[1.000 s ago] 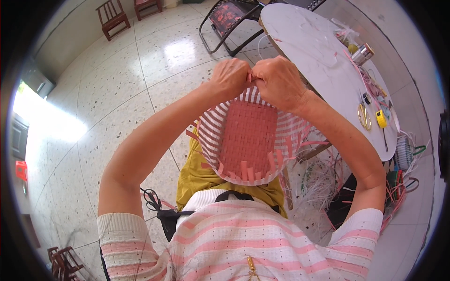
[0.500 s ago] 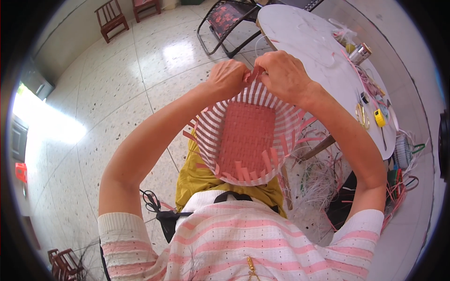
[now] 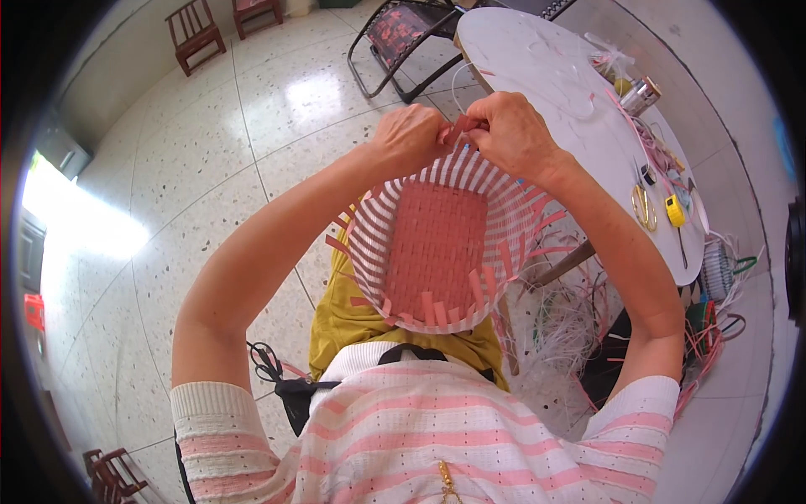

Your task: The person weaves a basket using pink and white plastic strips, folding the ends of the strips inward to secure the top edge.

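A woven basket (image 3: 437,244) of flat pink and white strips rests on my lap, its opening facing up. Loose pink strip ends stand up and stick out around its rim. At the far rim my left hand (image 3: 411,133) is closed, its fingers pinching a pink strip (image 3: 457,128). My right hand (image 3: 508,130) grips the same strip just beside it, thumb and fingers pressed together. The two hands nearly touch. A thin white strand (image 3: 456,84) arcs up next to the right hand. The fingertips are partly hidden behind the knuckles.
A white marbled table (image 3: 537,63) stands at the right, bearing scissors (image 3: 644,207), a yellow tape measure (image 3: 675,210), a can (image 3: 641,97) and loose strips. Beneath it lies a heap of tangled strands (image 3: 562,328). A folding chair (image 3: 407,42) and small wooden chairs (image 3: 195,34) stand farther off.
The hands stay at the far rim, and the right fingers have shifted slightly along the pink strip. The whole view has moved a little; the basket remains on my lap.
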The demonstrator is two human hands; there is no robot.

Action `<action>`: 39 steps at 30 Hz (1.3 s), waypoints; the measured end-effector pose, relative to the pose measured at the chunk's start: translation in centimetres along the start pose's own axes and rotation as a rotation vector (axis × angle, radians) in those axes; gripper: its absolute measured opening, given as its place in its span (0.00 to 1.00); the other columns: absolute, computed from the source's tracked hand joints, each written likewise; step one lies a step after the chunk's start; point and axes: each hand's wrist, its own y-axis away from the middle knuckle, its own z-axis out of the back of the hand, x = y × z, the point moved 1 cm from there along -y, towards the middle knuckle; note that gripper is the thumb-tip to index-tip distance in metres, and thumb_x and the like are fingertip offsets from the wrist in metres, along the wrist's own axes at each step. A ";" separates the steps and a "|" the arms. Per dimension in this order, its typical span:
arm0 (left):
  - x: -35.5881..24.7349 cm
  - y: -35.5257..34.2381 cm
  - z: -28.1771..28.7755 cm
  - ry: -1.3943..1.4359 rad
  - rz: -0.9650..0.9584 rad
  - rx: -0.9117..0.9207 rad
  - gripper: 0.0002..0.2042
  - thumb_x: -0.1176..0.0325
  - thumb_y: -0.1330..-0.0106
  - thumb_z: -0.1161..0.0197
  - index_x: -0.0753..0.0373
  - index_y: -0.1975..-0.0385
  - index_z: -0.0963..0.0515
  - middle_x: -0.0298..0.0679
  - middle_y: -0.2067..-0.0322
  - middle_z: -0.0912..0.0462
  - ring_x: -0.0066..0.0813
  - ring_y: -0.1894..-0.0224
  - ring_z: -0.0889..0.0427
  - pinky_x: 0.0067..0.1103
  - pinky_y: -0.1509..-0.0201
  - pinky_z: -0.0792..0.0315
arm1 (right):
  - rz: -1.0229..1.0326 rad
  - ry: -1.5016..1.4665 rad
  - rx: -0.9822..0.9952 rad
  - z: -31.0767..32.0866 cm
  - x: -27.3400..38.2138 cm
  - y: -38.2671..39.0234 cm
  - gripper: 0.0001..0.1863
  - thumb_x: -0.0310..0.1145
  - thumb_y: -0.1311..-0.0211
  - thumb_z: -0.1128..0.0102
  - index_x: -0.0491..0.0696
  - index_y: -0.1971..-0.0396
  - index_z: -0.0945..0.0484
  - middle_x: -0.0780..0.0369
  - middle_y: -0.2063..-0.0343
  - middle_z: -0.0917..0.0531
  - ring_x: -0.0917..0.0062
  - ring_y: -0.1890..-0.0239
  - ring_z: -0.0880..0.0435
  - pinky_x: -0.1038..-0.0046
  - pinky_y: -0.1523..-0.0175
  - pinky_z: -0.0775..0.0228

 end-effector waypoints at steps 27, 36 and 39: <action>-1.7 1.5 3.6 -0.021 0.145 -0.066 0.09 0.65 0.45 0.31 0.63 0.78 0.21 0.46 0.77 0.18 0.44 0.69 0.17 0.34 0.63 0.25 | 0.071 0.086 0.006 0.8 0.5 -0.8 0.05 0.31 0.46 0.35 0.45 0.74 0.15 0.53 0.70 0.15 0.56 0.63 0.15 0.60 0.57 0.23; -1.9 1.3 3.2 0.075 0.126 -0.032 0.15 0.65 0.50 0.27 0.72 0.77 0.21 0.55 0.76 0.19 0.52 0.70 0.17 0.35 0.65 0.24 | 0.028 -0.026 0.106 -0.7 2.1 -1.3 0.05 0.30 0.49 0.36 0.45 0.75 0.15 0.50 0.73 0.15 0.55 0.64 0.15 0.59 0.57 0.23; -1.5 1.1 2.5 0.061 0.075 -0.080 0.14 0.67 0.48 0.29 0.74 0.80 0.22 0.59 0.78 0.23 0.56 0.72 0.19 0.35 0.67 0.25 | 0.121 -0.004 -0.003 -1.1 2.5 -0.1 0.06 0.27 0.50 0.40 0.46 0.74 0.14 0.50 0.73 0.16 0.54 0.65 0.15 0.58 0.58 0.23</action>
